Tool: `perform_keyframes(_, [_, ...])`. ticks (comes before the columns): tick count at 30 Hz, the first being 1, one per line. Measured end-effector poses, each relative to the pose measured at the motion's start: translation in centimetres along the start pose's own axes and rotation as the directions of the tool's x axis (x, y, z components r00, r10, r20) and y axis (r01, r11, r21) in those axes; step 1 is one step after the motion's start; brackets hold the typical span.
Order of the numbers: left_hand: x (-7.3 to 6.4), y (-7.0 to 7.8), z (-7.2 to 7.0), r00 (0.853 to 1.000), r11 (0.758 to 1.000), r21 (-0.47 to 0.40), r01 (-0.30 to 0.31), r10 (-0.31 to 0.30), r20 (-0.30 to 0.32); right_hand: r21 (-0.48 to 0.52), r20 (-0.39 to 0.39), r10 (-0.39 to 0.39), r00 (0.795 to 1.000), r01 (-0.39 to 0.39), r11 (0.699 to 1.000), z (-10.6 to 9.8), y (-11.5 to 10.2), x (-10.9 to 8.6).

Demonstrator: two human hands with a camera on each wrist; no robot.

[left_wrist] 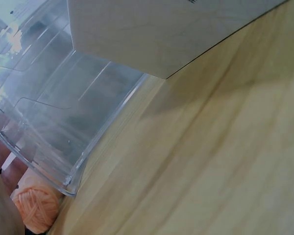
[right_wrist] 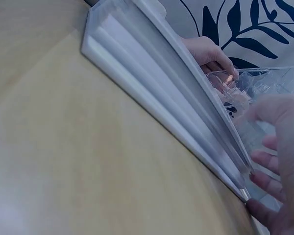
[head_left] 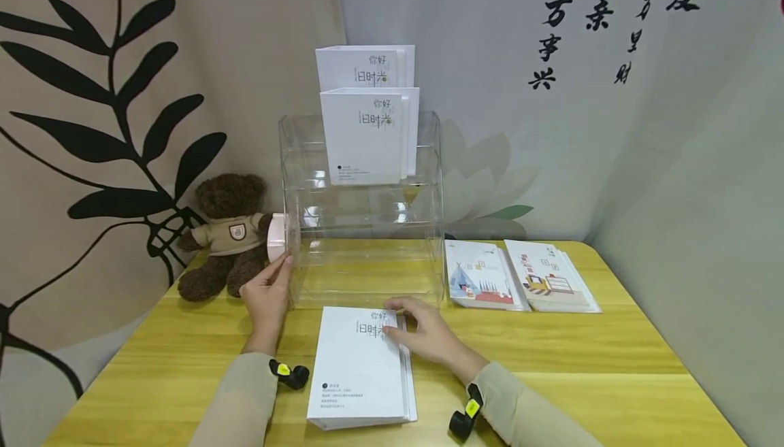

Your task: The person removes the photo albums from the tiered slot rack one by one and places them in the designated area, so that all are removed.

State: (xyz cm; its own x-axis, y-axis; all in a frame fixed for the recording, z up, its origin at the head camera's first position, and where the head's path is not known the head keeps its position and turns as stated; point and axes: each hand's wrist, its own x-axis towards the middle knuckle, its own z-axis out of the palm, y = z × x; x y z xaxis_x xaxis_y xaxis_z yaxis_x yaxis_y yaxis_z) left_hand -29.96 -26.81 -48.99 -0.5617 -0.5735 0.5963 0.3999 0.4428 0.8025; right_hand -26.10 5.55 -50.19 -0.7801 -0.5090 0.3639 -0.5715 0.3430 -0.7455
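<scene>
A thick white book (head_left: pixel 358 372) with Chinese lettering on its cover lies at the front of the table, page edges (right_wrist: pixel 166 93) fanned out in the right wrist view. My right hand (head_left: pixel 425 335) is at its far right corner. The thumb is over the cover and the other fingers touch the edge, loosely bent. Behind the book stands a clear tiered rack (head_left: pixel 367 273). With my left hand (head_left: pixel 269 290) I hold the rack's left front edge. Its fingers show through the clear side panel in the left wrist view.
Two similar white books (head_left: pixel 361 137) stand in the rack's upper tiers, one behind the other. Two illustrated books (head_left: pixel 480 277) lie right of the rack. A brown teddy bear (head_left: pixel 229 243) sits on the left. An orange yarn ball (left_wrist: pixel 36 208) is beside the rack.
</scene>
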Motion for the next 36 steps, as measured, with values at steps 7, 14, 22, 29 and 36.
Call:
perform_keyframes(7, [0.0, 0.0, 0.1, 1.0, 1.0, -0.004, -0.002, 0.002, -0.004, 0.0, 0.001, -0.083, 0.997, 0.083, 0.997, -0.3, -1.0, 0.1])
perform_keyframes(14, [0.0, -0.1, 0.1, 1.0, 1.0, -0.012, 0.002, -0.002, 0.005, 0.042, 0.055, -0.126, 0.99, 0.124, 0.991, -1.3, -2.6, 0.5])
perform_keyframes(22, [-0.1, -0.2, -0.1, 1.0, 1.0, -0.011, 0.003, -0.002, 0.005, 0.184, 0.099, -0.079, 0.992, 0.06, 0.981, -3.1, -3.5, 1.2])
perform_keyframes(29, [-0.2, -0.1, -0.1, 1.0, 1.0, 0.005, -0.013, 0.013, 0.002, 0.164, 0.034, -0.094, 0.995, 0.087, 0.983, -6.1, -4.6, 3.3])
perform_keyframes(36, [-0.1, 0.2, -0.1, 1.0, 1.0, 0.0, -0.022, 0.022, -0.001, 0.175, -0.047, -0.147, 0.988, 0.153, 0.973, -9.0, -5.9, 6.0])
